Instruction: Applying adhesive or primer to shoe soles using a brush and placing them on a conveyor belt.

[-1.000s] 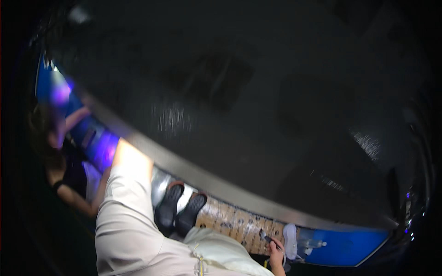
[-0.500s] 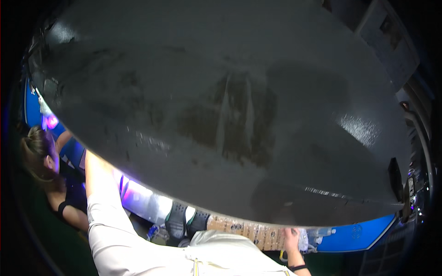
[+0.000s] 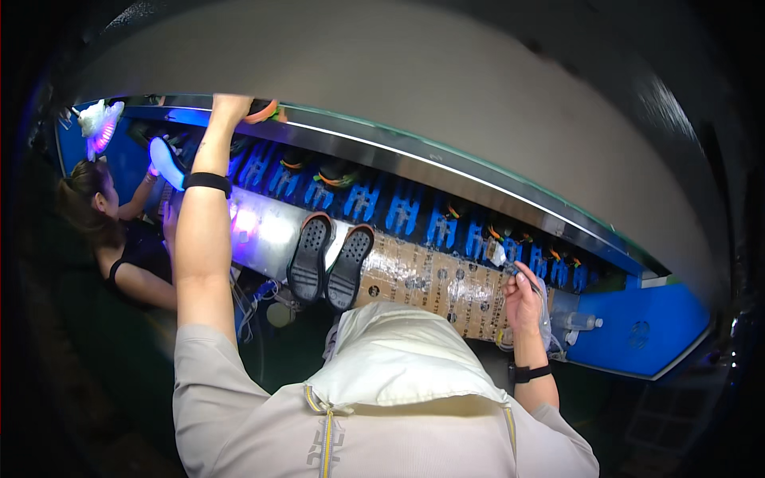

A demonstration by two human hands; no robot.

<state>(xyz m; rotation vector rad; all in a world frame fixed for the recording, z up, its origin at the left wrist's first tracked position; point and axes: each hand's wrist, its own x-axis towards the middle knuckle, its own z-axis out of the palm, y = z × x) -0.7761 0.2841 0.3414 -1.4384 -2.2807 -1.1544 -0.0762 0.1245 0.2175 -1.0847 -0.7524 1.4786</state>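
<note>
My left hand (image 3: pixel 232 105) reaches up to the edge of the grey machine hood (image 3: pixel 374 56), which hides its fingers. Right beside it, a dark piece with an orange rim (image 3: pixel 261 111) shows under that edge; whether I hold it is not visible. My right hand (image 3: pixel 522 303) is closed around the handle of a small brush (image 3: pixel 500 255) with pale bristles, near the row of blue clamps. Between my arms, two dark shoe soles (image 3: pixel 309 256) with orange toe edges lie side by side on the bench.
Blue clamps (image 3: pixel 402 213) line the machine, some with orange-edged pieces. Cardboard under clear film (image 3: pixel 422 279) covers the bench, beside a shiny metal plate (image 3: pixel 275 227). A plastic bottle (image 3: pixel 578 321) lies at the right. At the left, a co-worker (image 3: pixel 96 195) handles a pale sole (image 3: pixel 167 163).
The view has shifted, so the hood covers less and the clamps show. My right hand has come up off the bench's front area with the brush. My left arm still reaches to the hood.
</note>
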